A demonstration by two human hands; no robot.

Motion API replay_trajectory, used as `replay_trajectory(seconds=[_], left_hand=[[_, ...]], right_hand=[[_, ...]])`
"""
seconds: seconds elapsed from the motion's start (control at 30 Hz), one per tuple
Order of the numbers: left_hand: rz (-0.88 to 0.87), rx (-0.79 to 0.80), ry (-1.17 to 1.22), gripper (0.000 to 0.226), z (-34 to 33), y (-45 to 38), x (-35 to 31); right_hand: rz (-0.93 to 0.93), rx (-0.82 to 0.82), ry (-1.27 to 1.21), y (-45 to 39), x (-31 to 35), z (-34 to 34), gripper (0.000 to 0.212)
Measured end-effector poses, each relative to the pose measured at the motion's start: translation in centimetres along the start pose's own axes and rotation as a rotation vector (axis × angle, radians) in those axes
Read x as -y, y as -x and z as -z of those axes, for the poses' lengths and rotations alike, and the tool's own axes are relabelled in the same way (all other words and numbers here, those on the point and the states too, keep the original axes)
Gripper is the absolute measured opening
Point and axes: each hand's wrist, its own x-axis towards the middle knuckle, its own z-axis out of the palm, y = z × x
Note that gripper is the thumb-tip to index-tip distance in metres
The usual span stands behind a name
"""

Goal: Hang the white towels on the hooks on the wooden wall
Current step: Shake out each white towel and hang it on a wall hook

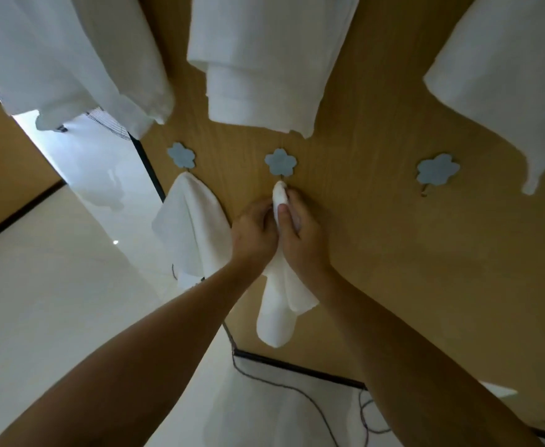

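- We are hanging the small white towel (277, 304) on the middle hook (280, 162) of the wooden wall (377, 227).
- Our left hand (254, 232) and right hand (300, 235) both pinch its bunched top corner, the fingers (282, 211) curled tightly around the cloth.
- The corner is just below the blue flower, touching or almost touching the hook; the rest hangs down between our wrists.
- The left hook (182, 155) already carries a towel (189, 221); the right hook (437, 169) is bare.
- Next, we judge, the corner must be lifted over the hook tip before releasing.
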Motion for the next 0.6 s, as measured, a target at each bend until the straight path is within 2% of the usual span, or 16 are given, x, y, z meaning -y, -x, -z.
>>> replay_trajectory(seconds=[0.13, 0.23, 0.3, 0.33, 0.4, 0.47, 0.53, 0.6], left_hand=[[0.002, 0.095, -0.157, 0.031, 0.3, 0.5, 0.9], [-0.048, 0.171, -0.372, 0.031, 1.2, 0.4, 2.2], [-0.056, 0.266, -0.452, 0.03, 1.8, 0.4, 3.2], [-0.019, 0.332, -0.438, 0.029, 1.9, 0.6, 3.6], [0.063, 0.461, -0.404, 0.029, 2.2, 1.0, 4.0], [0.055, 0.572, -0.366, 0.032, 2.6, 1.2, 4.5], [0.009, 0.644, -0.338, 0.033, 3.5, 1.2, 4.9], [-0.061, 0.599, -0.32, 0.02, 4.9, 0.8, 5.6]], right_hand=[[0.042, 0.038, 0.428, 1.9, -0.5, 0.2, 0.045], [-0.008, 0.058, 0.676, 3.3, -1.1, 0.3, 0.03], [-0.081, 0.133, 0.767, 4.2, -1.6, 0.2, 0.025], [-0.182, 0.174, 0.718, 4.5, -1.5, 0.0, 0.027], [-0.487, 0.223, 0.47, 4.9, -0.8, -0.5, 0.035], [-0.712, 0.226, 0.289, 5.6, -0.1, -1.0, 0.035], [-0.846, 0.131, 0.148, 6.2, 0.9, -1.3, 0.03], [-0.909, 0.001, 0.05, 6.9, 2.1, -1.3, 0.031]])
